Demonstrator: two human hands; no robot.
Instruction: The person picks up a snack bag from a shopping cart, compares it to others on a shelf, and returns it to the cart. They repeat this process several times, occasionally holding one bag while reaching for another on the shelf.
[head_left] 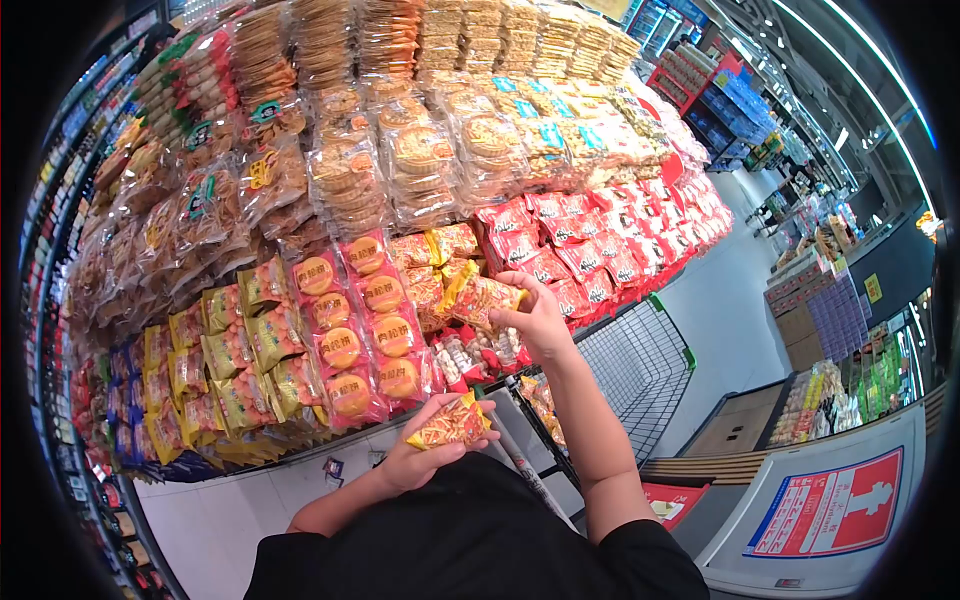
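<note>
My left hand (pixel 418 462) is closed around a small yellow and orange snack packet (pixel 450 424), held low in front of my black shirt. Farther forward, my right hand (pixel 537 318) grips a similar snack packet (pixel 480 298) by its right side, at the edge of the display. Behind that packet lies a pile of matching yellow-orange packets (pixel 412 252). Pink packs of round biscuits (pixel 382 292) sit to the left of it, and red packets (pixel 545 262) to the right. White and red packets (pixel 468 358) lie just below my right hand's packet.
A wire shopping cart (pixel 640 365) stands at the right beside the display. Clear bags of round crackers (pixel 420 150) are stacked at the back. Gold packets (pixel 240 345) fill the left part. At lower right is a grey bin-like unit with a red sign (pixel 835 505).
</note>
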